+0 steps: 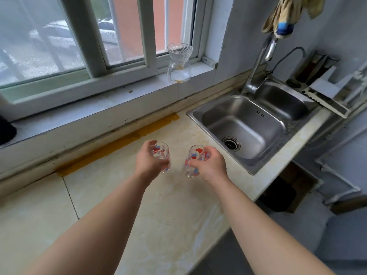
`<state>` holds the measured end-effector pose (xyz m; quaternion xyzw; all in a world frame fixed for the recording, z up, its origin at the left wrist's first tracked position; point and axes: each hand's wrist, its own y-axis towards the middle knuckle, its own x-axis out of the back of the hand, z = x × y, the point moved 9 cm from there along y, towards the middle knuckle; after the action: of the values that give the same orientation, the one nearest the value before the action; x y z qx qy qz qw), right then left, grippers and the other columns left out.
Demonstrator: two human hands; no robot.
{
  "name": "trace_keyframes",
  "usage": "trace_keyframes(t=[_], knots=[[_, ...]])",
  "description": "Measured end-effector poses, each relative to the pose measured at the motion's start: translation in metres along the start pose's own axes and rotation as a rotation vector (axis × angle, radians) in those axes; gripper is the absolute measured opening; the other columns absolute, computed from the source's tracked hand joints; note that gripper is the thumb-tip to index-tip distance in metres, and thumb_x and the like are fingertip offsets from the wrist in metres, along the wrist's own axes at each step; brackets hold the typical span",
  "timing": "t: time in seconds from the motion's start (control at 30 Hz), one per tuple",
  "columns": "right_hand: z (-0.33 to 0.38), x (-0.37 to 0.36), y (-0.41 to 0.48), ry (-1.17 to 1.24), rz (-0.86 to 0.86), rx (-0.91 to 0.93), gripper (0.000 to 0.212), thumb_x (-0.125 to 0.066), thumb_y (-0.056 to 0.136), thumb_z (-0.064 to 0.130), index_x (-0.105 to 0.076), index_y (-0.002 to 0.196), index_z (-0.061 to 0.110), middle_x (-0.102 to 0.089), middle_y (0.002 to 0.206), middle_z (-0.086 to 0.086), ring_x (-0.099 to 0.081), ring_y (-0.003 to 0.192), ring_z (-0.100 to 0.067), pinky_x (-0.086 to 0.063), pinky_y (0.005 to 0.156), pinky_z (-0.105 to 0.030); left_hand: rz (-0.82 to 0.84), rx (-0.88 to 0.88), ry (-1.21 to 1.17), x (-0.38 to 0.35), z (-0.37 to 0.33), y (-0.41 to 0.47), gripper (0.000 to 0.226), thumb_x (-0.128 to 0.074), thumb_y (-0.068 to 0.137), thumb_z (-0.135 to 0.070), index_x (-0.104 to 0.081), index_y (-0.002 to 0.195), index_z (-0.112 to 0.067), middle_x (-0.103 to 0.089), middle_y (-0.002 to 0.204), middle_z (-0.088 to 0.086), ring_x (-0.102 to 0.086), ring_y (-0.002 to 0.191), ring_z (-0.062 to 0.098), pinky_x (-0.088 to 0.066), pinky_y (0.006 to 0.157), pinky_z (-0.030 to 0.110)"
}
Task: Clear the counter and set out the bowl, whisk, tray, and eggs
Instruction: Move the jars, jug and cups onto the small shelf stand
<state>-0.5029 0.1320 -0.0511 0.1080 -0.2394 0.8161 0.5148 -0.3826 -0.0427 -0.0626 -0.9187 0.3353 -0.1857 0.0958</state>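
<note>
Two clear drinking glasses with red and blue print are over the pale counter, just left of the sink. My left hand is wrapped around the left glass. My right hand grips the right glass. Both glasses are upright and look empty. I cannot tell whether their bases touch the counter. No bowl, whisk, tray or eggs are in view.
A steel sink with a tall faucet lies to the right. A glass coffee dripper on a carafe stands on the windowsill. A white dish rack sits behind the sink, a cloth hangs above. The counter's front edge runs diagonally at lower right.
</note>
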Motion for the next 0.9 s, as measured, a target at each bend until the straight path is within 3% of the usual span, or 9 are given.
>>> trace_keyframes(t=[0.13, 0.23, 0.43, 0.53, 0.63, 0.77, 0.9], knots=[[0.025, -0.011, -0.014, 0.035, 0.075, 0.064, 0.074, -0.081, 0.071, 0.016, -0.046, 0.136, 0.018, -0.055, 0.130, -0.004, -0.055, 0.115, -0.023, -0.050, 0.090, -0.032, -0.095, -0.032, -0.037, 0.033, -0.011, -0.028, 0.078, -0.077, 0.071, 0.005, -0.043, 0.137, -0.018, -0.053, 0.133, 0.006, -0.050, 0.103, 0.018, -0.049, 0.059, 0.022], [0.048, -0.024, -0.032, 0.058, 0.153, 0.126, 0.070, -0.079, 0.074, 0.017, -0.044, 0.135, 0.019, -0.054, 0.129, -0.003, -0.055, 0.116, -0.023, -0.052, 0.090, -0.033, -0.197, -0.047, -0.086, 0.064, -0.017, -0.056, 0.080, -0.077, 0.072, 0.003, -0.040, 0.139, -0.018, -0.053, 0.130, 0.006, -0.050, 0.105, 0.018, -0.051, 0.069, 0.025], [0.086, -0.061, -0.076, 0.094, 0.308, 0.239, 0.070, -0.083, 0.064, 0.014, -0.052, 0.127, 0.013, -0.060, 0.119, -0.006, -0.058, 0.103, -0.022, -0.050, 0.077, -0.028, -0.429, -0.059, -0.172, 0.137, -0.013, -0.117, 0.071, -0.081, 0.067, 0.000, -0.046, 0.128, -0.013, -0.059, 0.122, 0.005, -0.058, 0.107, 0.022, -0.052, 0.080, 0.032], [0.102, -0.084, -0.105, 0.117, 0.404, 0.265, 0.069, -0.082, 0.064, 0.010, -0.053, 0.126, 0.012, -0.060, 0.116, -0.007, -0.059, 0.098, -0.021, -0.045, 0.058, -0.020, -0.537, -0.070, -0.175, 0.175, -0.005, -0.153, 0.068, -0.083, 0.066, -0.002, -0.048, 0.123, -0.013, -0.059, 0.115, 0.004, -0.060, 0.106, 0.023, -0.052, 0.088, 0.036], [0.118, -0.107, -0.134, 0.139, 0.482, 0.280, 0.069, -0.082, 0.062, 0.010, -0.054, 0.125, 0.010, -0.062, 0.118, -0.009, -0.062, 0.099, -0.023, -0.042, 0.049, -0.016, -0.629, -0.077, -0.176, 0.215, 0.000, -0.187, 0.068, -0.082, 0.066, -0.003, -0.048, 0.124, -0.013, -0.058, 0.116, 0.005, -0.060, 0.106, 0.023, -0.052, 0.088, 0.036], [0.148, -0.138, -0.178, 0.174, 0.601, 0.332, 0.075, -0.082, 0.062, 0.006, -0.049, 0.130, 0.012, -0.059, 0.118, -0.005, -0.058, 0.102, -0.021, -0.042, 0.058, -0.019, -0.756, -0.080, -0.174, 0.272, 0.007, -0.231, 0.072, -0.081, 0.067, -0.004, -0.045, 0.128, -0.013, -0.056, 0.120, 0.004, -0.058, 0.107, 0.022, -0.049, 0.084, 0.032], [0.177, -0.172, -0.221, 0.199, 0.696, 0.385, 0.072, -0.081, 0.065, 0.005, -0.049, 0.130, 0.010, -0.059, 0.117, -0.006, -0.057, 0.101, -0.020, -0.049, 0.083, -0.030, -0.877, -0.076, -0.180, 0.323, 0.014, -0.269, 0.072, -0.081, 0.067, -0.005, -0.044, 0.128, -0.014, -0.057, 0.120, 0.004, -0.058, 0.109, 0.023, -0.048, 0.086, 0.032]])
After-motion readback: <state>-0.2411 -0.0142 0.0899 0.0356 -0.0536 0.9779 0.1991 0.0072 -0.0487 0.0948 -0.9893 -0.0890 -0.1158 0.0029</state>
